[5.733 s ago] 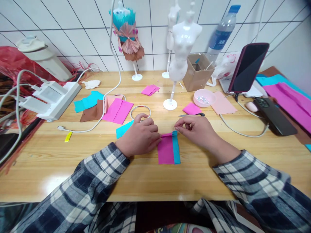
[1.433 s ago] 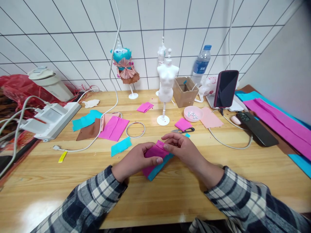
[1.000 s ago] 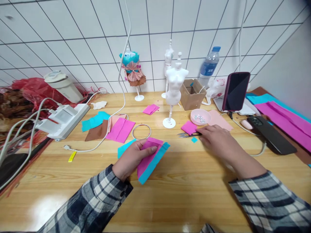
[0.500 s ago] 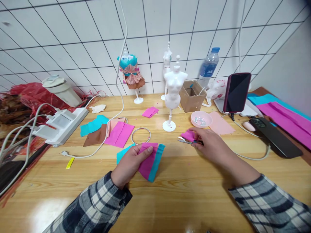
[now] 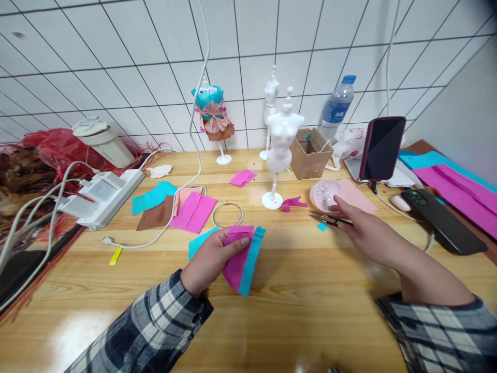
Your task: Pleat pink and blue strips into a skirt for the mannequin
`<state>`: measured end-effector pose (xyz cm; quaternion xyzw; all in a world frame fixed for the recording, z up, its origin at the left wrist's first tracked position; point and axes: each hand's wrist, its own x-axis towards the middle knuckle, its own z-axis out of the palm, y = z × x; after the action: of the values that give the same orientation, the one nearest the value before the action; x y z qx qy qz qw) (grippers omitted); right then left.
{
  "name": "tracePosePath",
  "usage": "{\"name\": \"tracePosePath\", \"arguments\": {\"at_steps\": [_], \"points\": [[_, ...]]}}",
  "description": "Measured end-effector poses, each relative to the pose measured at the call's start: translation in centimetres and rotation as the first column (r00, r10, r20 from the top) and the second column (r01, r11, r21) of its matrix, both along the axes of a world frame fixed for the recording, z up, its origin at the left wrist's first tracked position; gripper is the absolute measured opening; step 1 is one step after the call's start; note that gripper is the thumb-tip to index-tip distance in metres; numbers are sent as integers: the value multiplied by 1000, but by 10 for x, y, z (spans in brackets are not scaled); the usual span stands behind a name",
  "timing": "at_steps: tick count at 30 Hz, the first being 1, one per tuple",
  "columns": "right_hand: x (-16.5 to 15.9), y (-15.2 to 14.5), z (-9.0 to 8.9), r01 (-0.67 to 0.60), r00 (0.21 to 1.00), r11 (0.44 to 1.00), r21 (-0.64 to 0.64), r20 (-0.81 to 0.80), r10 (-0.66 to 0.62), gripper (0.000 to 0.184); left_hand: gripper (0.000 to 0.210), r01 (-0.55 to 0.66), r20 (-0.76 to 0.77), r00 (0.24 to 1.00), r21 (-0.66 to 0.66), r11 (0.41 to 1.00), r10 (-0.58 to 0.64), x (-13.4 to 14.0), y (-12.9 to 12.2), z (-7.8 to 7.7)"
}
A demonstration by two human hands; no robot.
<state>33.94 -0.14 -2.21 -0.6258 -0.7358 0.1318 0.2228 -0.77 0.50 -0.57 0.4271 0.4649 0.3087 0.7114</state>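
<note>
My left hand (image 5: 212,255) pinches a folded magenta crepe paper piece (image 5: 237,256) with a turquoise strip (image 5: 252,261) along its right edge, thumb on top. Another turquoise piece (image 5: 201,243) shows behind that hand. In my right hand (image 5: 361,228) are small dark scissors (image 5: 330,218), blades pointing left, held low over the table by the fingers. A crumpled magenta scrap (image 5: 294,203) lies beside the base of a bare white mannequin (image 5: 280,140). Just below the blades lies a small turquoise scrap (image 5: 322,227). Beyond my right fingers sits a pink bowl (image 5: 316,192) with clear beads.
Behind stand a dressed mannequin (image 5: 214,116), another white one (image 5: 271,96), a cardboard box (image 5: 308,168) and a water bottle (image 5: 337,106). A phone (image 5: 382,147) stands at right, a black phone (image 5: 438,220) lies nearer. A cable ring (image 5: 215,212) and power strip (image 5: 104,199) are left.
My right hand has let go of the magenta scrap, which now lies by the mannequin base. That hand and the scissors have shifted right; the small turquoise scrap now shows. My left hand keeps its pinch.
</note>
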Motion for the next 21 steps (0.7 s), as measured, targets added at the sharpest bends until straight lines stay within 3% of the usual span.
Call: {"name": "tracePosePath", "arguments": {"at_steps": [3,6,10,15,18,21], "points": [[1,-6,9,-1,1000,998,56,-1,1,61,33,16,6,1000,-5,1000,-16,1,0,1],[-1,-6,16,34,993,999,26,-116,-31,58,32,23,4,1000,1,1000,-23,0,1,-1],[-2,0,15,105,970,994,-31,-218,-110,54,28,24,-4,1000,4,1000,-24,-1,2,-5],[-7,2,14,76,921,995,-61,-378,-94,52,28,23,-23,999,13,1000,-23,0,3,-4],[-10,2,18,76,804,990,-119,-579,-131,49,29,19,-22,1000,13,1000,-19,-1,2,-3],[-12,1,24,125,572,972,-200,-786,-235,45,29,6,-11,1000,11,1000,-6,-1,1,-4]]}}
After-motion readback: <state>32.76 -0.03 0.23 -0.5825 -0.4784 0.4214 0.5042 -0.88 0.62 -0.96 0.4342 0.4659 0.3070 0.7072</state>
